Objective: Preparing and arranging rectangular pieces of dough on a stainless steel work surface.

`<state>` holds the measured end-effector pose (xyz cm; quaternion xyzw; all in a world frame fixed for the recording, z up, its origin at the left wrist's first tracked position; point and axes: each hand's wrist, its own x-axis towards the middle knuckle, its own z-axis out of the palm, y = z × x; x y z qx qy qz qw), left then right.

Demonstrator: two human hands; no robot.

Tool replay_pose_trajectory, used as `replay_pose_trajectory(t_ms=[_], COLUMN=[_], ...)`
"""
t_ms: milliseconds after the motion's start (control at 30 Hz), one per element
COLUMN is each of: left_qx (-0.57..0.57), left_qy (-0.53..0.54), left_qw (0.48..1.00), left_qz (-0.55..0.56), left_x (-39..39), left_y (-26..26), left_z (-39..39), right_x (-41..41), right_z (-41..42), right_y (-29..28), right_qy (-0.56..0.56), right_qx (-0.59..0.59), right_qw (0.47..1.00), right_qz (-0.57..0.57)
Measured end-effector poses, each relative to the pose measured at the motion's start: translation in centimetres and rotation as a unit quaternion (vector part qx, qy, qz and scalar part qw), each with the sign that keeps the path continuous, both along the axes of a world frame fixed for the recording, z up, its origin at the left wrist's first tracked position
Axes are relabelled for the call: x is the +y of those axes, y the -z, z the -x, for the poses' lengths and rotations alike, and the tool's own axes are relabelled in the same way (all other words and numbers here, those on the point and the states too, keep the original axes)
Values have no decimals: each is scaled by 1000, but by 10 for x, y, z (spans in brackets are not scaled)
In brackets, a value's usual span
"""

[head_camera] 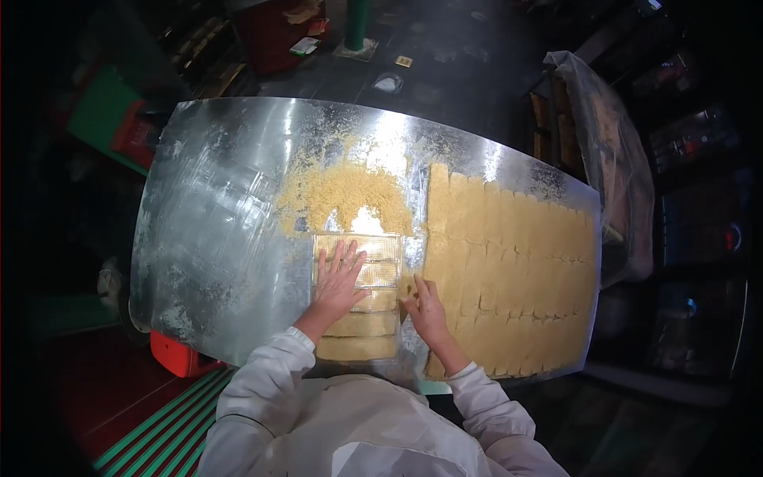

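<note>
My left hand (338,285) lies palm down with its fingers spread on a clear ribbed plastic tray (381,245). Five-odd cells would be too many to be sure of; several side-by-side bars of yellow crumbly material (357,349) show through or in it. Just right of the tray is my right hand (428,307), its index finger and thumb bent towards the tray's side. A little yellow crumb lies by those fingertips, and whether they pinch any is unclear. A broad slab of the same pressed material (506,268), split into rows of strips, covers the table's right part.
Loose yellow crumbs (351,191) are heaped beyond the tray on the metal table (208,238). A red plastic object (173,355) stands by the near left corner. Past the right edge is a rack under plastic sheeting (614,149). A green post (356,27) rises from the floor behind.
</note>
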<state>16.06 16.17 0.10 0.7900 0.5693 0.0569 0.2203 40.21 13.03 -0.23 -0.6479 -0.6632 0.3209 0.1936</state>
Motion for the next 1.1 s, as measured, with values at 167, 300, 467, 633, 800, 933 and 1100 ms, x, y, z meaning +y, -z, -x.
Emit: replay_pose_trajectory(t_ms=[167,300,467,633,800,933,1100], left_qx=[-8,-17,-47,-17,-69,-39,-58], left_qy=[6,13,-9,-2,1,-2,-11], left_qw=[1000,1000,999,1000,998,999,998], left_qz=[1,16,24,13,10,2,-29], left_x=[0,4,7,6,3,-2,0], left_y=[-4,-7,-19,-17,-14,3,-14], left_z=[3,-3,0,1,0,2,8], right_x=[163,275,347,362,326,281,210], right_z=[-53,-74,-67,-60,-75,-79,-71], right_y=[-1,28,33,23,-11,-51,-129], right_qy=[-53,-91,-198,-249,-292,-265,-177], right_qx=[-110,-156,-238,-305,-274,-205,-79], right_qw=[983,969,950,918,916,940,979], right_qz=[-137,-171,-49,39,13,70,68])
